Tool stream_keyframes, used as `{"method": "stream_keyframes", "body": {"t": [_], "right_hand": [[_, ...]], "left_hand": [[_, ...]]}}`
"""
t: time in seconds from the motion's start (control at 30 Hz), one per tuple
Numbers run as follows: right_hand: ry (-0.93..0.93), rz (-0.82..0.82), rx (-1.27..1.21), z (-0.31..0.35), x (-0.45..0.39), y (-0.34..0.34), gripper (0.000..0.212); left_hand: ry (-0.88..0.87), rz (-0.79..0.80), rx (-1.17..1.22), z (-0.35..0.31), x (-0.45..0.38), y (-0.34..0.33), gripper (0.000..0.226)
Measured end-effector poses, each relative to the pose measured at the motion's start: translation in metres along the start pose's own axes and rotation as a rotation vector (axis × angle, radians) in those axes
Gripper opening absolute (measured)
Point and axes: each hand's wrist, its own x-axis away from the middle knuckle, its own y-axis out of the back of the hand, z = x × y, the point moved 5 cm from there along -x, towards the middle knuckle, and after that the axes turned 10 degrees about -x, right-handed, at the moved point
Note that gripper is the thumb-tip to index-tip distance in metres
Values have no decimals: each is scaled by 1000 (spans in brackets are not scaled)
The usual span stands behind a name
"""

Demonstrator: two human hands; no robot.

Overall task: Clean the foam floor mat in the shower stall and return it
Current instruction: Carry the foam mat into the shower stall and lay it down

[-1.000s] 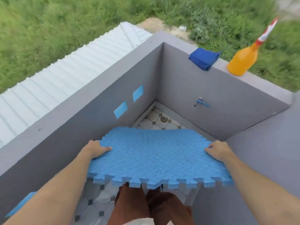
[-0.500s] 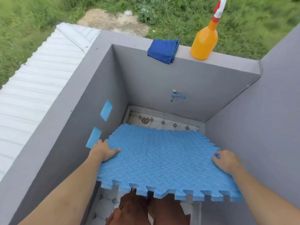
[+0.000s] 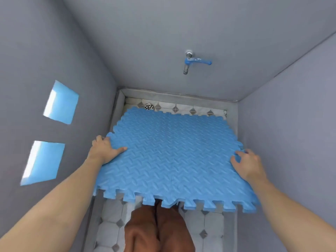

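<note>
A blue foam floor mat (image 3: pixel 171 157) with interlocking toothed edges hangs flat above the tiled stall floor (image 3: pixel 209 226). My left hand (image 3: pixel 104 150) grips its left edge, thumb lying on top. My right hand (image 3: pixel 245 164) grips the right edge, fingers curled over the rim. The mat's far edge reaches almost to the floor drain (image 3: pixel 149 106); its near edge is above my knees.
Grey walls close in on three sides. A tap with a blue handle (image 3: pixel 190 61) sticks out of the back wall. Two blue glass blocks (image 3: pixel 61 102) sit in the left wall. My brown-clad legs (image 3: pixel 158 230) stand on the tiles below the mat.
The mat has gone lower and farther into the stall with both hands on its edges. My view has dropped below the wall top, so the cloth and orange bottle are out of sight.
</note>
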Motion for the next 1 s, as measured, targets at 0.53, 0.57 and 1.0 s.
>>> {"method": "stream_keyframes", "body": {"t": [0.53, 0.57, 1.0], "right_hand": [[33, -245, -155, -34, -153, -213, 45], [8, -216, -147, -35, -159, -225, 49], [-91, 5, -84, -61, -206, -363, 106]], "left_hand": [[49, -54, 119, -24, -207, -165, 111], [52, -39, 115, -23, -214, -175, 112], [114, -66, 101, -22, -292, -307, 102]]}}
